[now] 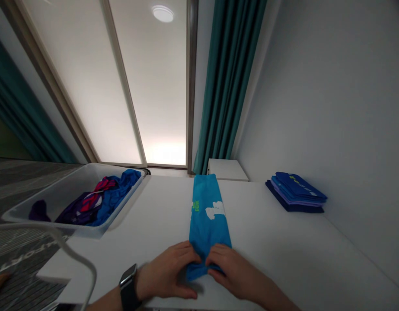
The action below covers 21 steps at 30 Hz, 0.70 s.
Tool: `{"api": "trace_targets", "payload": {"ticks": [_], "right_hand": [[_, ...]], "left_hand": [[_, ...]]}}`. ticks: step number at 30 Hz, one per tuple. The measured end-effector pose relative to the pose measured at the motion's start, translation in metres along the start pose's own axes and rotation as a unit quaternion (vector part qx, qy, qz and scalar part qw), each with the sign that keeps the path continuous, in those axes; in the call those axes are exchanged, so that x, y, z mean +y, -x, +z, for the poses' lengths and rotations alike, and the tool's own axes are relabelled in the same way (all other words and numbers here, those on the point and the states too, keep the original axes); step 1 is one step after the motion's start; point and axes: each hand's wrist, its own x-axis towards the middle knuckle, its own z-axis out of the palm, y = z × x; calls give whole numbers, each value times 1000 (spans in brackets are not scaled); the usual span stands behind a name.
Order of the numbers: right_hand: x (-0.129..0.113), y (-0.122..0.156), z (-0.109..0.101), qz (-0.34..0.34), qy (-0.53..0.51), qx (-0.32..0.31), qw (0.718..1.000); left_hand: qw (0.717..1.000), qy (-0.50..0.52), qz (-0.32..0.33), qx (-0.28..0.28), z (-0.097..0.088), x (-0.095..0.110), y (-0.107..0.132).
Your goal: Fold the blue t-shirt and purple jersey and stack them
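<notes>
At left, a tub [65, 186] holds rumpled clothes [113, 196]. Lower centre, the left hand [167, 268], thumb spread, grip unclear, touches a strip of blue cloth [205, 229]; the right hand's [234, 271] fingers pinch its near end. Uneven tugging could skew it. Right: a folded stack [295, 195].

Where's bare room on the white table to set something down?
Bare tabletop lies between the plastic bin and blue cloth, and between that cloth and the folded stack. The cloth's near end is crowded by the left hand and right hand.
</notes>
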Motion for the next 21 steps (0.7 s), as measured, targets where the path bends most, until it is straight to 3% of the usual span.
{"api": "trace_targets", "payload": {"ticks": [3, 7, 15, 21], "right_hand": [[5, -13, -21, 27, -74, -24, 997], [7, -21, -31, 45, -110, -37, 992], [2, 6, -20, 65, 8, 2, 998], [3, 8, -11, 85, 42, 14, 995]], "left_hand": [[1000, -18, -8, 15, 4, -2, -3], [998, 10, -38, 45, 8, -4, -7], [988, 80, -105, 84, 3, -3, -11], [982, 91, -142, 89, 0, -4, -16]]}}
